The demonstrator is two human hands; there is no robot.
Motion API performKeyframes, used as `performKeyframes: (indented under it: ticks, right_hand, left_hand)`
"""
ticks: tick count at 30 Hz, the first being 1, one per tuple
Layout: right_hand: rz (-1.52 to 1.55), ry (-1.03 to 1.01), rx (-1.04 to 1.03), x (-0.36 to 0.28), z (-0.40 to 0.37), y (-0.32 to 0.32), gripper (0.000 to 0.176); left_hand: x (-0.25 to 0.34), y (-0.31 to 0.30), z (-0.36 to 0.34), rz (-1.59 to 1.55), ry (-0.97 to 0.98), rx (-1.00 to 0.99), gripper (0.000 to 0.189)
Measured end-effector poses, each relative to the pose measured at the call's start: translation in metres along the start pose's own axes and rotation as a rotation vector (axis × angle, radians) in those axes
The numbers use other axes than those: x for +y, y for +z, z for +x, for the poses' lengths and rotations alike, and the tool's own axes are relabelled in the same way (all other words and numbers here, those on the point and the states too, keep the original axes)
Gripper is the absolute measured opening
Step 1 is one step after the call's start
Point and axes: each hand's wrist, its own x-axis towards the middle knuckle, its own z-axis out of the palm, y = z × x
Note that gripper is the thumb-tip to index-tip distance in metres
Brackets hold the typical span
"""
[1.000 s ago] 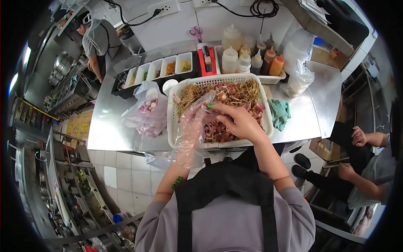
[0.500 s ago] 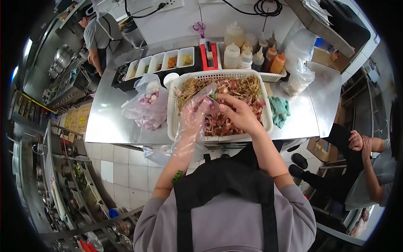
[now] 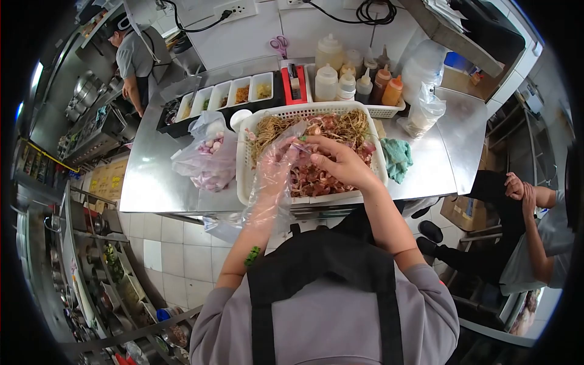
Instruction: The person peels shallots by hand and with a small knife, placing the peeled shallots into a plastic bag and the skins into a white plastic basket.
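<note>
Over a white perforated basket point(image 3: 243, 173), my two hands meet at the fingertips. My left hand point(image 3: 275, 167), in a loose clear plastic glove, is closed around a small purple shallot point(image 3: 296, 148), mostly covered by fingers and plastic. The bare right hand point(image 3: 345, 164) reaches in from the other side, its thumb and fingers curled against the shallot; whatever lies between them is too small to make out. Below them the basket holds reddish-purple shallots and skins point(image 3: 322, 179), with dry stringy roots point(image 3: 272, 131) along the far side.
Left of the basket sits a plastic bag of peeled shallots point(image 3: 207, 158). A green cloth point(image 3: 396, 159) lies to the right, near a tied bag point(image 3: 424, 112). Behind are seasoning trays point(image 3: 241, 91), a red holder point(image 3: 294, 85) and sauce bottles point(image 3: 359, 85). One person stands far left; another sits right.
The view has shifted slightly, so the table contents appear a little to the left. My right fingers have closed in toward the left hand, and the shallot shows less.
</note>
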Motion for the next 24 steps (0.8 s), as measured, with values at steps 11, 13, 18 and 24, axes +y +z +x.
performKeyframes:
  ticks: [11, 13, 18, 24]
  right_hand:
    - [0.11, 0.094, -0.006, 0.01, -0.002, -0.006, 0.031]
    - [0.137, 0.102, -0.008, 0.007, -0.003, -0.005, 0.031]
    - [-0.073, 0.015, 0.156, 0.001, -0.004, 0.01, 0.029]
    - [0.051, 0.043, 0.1, 0.004, -0.001, 0.015, 0.029]
  left_hand:
    - [-0.008, -0.01, 0.001, 0.239, -0.014, -0.016, 0.023]
    - [-0.008, -0.006, 0.0, 0.167, -0.017, 0.006, 0.024]
    - [-0.005, 0.001, 0.001, -0.017, -0.058, 0.095, 0.029]
    - [-0.004, -0.001, -0.001, -0.119, -0.054, 0.098, 0.027]
